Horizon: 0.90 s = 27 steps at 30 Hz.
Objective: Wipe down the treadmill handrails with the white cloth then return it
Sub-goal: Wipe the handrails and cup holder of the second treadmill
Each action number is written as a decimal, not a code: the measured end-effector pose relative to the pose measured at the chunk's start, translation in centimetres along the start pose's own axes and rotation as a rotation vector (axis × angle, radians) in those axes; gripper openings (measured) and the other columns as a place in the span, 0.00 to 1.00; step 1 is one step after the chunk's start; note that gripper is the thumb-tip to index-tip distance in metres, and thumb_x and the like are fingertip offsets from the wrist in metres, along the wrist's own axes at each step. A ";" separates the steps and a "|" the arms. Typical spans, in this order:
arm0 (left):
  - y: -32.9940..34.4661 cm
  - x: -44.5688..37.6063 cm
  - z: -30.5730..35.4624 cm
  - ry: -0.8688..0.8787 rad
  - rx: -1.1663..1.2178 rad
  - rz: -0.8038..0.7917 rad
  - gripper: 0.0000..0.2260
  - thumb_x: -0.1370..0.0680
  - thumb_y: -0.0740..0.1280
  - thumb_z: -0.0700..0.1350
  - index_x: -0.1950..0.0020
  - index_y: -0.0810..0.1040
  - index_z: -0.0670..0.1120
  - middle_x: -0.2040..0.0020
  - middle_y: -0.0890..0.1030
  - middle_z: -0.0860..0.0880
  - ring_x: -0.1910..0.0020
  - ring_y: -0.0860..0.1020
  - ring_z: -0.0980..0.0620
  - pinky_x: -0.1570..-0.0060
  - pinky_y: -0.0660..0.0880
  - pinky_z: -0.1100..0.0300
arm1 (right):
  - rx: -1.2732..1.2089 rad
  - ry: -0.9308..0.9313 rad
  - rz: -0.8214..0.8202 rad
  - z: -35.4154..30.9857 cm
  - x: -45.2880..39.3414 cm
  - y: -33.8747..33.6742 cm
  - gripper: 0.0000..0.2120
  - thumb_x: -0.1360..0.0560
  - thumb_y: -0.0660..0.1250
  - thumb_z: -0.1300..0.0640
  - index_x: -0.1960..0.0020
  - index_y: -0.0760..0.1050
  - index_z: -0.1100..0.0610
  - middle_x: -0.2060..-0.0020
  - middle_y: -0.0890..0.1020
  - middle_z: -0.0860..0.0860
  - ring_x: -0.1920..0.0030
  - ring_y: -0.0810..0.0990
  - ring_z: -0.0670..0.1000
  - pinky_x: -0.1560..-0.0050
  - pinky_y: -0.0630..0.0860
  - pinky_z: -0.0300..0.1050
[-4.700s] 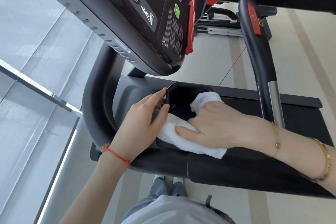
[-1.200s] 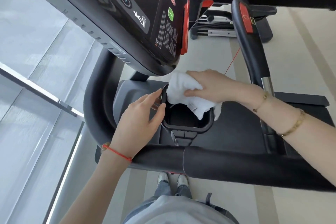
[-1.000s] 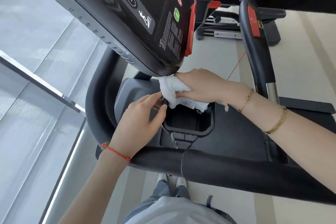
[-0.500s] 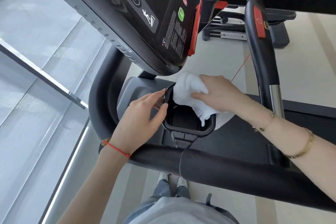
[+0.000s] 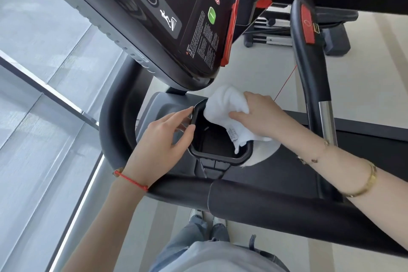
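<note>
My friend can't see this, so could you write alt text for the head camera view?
The right hand presses a white cloth onto the far rim of a black cup holder under a treadmill console. The left hand steadies the holder's left rim.

Support: treadmill frame, dark grey tray [image 5: 163,104] below the tilted console [image 5: 154,17]. Black open holder [image 5: 220,158], rim roughly rectangular with cut corners, is set in the tray. White cloth [image 5: 225,106] lies bunched over the holder's far right rim, one end with a sewn label hanging inside, another part draped outside onto the dark surface on the right. Right hand [image 5: 262,115] grips the cloth from above. Left hand [image 5: 163,139] rests on the tray, fingertips [image 5: 189,109] touching the holder's left rim. Padded front handrail [image 5: 276,205] runs just beside the holder's near edge. Floor [image 5: 256,68]: pale, visible beneath the frame.
</note>
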State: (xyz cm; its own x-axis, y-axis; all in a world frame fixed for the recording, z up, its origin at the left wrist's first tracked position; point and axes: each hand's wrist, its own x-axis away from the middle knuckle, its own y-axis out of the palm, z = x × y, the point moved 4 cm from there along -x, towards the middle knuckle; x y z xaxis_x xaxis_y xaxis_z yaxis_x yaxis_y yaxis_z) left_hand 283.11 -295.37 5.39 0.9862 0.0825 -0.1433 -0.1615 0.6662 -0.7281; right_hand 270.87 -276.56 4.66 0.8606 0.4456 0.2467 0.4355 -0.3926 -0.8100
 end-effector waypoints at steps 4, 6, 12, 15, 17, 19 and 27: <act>-0.1 0.1 0.3 0.001 -0.008 0.021 0.18 0.20 0.65 0.47 0.31 0.76 0.48 0.51 0.80 0.58 0.50 0.78 0.63 0.53 0.68 0.79 | 0.019 -0.035 -0.084 -0.7 -1.1 -0.5 0.10 0.25 0.67 0.46 0.58 0.67 0.46 0.62 0.73 0.43 0.62 0.69 0.41 0.67 0.62 0.39; -0.2 0.1 0.3 0.010 -0.017 0.021 0.17 0.20 0.66 0.45 0.31 0.76 0.46 0.52 0.79 0.58 0.51 0.78 0.62 0.54 0.67 0.80 | -0.035 -0.018 -0.011 -0.1 -0.3 -0.1 0.09 0.24 0.66 0.46 0.53 0.69 0.50 0.60 0.74 0.46 0.62 0.69 0.42 0.67 0.62 0.40; -0.2 0.0 0.3 0.025 -0.034 0.013 0.18 0.21 0.64 0.48 0.31 0.76 0.48 0.52 0.81 0.56 0.52 0.79 0.60 0.57 0.67 0.79 | -0.195 0.148 0.057 0.9 4.1 1.4 0.15 0.22 0.62 0.48 0.45 0.63 0.57 0.59 0.72 0.48 0.62 0.73 0.44 0.69 0.66 0.40; -0.2 -0.1 0.1 0.021 -0.038 0.003 0.19 0.21 0.63 0.50 0.31 0.76 0.49 0.51 0.80 0.58 0.51 0.80 0.60 0.55 0.69 0.78 | -0.257 0.188 0.053 0.5 6.4 2.4 0.20 0.21 0.61 0.47 0.39 0.61 0.60 0.59 0.75 0.48 0.61 0.74 0.43 0.68 0.66 0.39; -0.2 -0.1 -0.1 0.024 -0.023 -0.009 0.20 0.21 0.62 0.52 0.30 0.75 0.50 0.50 0.80 0.58 0.50 0.80 0.60 0.52 0.71 0.76 | -0.300 0.186 0.052 0.2 7.8 2.6 0.23 0.20 0.59 0.45 0.34 0.61 0.61 0.53 0.78 0.50 0.60 0.74 0.40 0.65 0.69 0.35; -0.2 -0.1 -0.1 0.036 -0.007 -0.011 0.20 0.21 0.62 0.52 0.30 0.75 0.49 0.49 0.80 0.58 0.50 0.80 0.61 0.47 0.73 0.72 | -0.341 0.163 0.070 -0.1 9.1 2.5 0.25 0.20 0.58 0.44 0.30 0.60 0.58 0.47 0.78 0.50 0.56 0.76 0.42 0.62 0.69 0.31; -0.3 0.0 -0.5 0.074 0.015 -0.018 0.18 0.19 0.63 0.47 0.29 0.75 0.49 0.47 0.81 0.57 0.49 0.80 0.59 0.48 0.74 0.68 | -0.154 -0.180 0.119 -2.5 12.7 1.5 0.30 0.23 0.51 0.35 0.24 0.46 0.37 0.27 0.55 0.32 0.30 0.51 0.27 0.34 0.52 0.22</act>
State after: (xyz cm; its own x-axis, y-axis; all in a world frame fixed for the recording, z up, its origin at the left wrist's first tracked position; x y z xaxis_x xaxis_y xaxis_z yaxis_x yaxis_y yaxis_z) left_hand 283.11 -295.92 5.25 0.9835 0.0157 -0.1802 -0.1429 0.6783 -0.7207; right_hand 283.11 -273.49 7.84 0.8533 0.5195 0.0452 0.3812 -0.5622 -0.7339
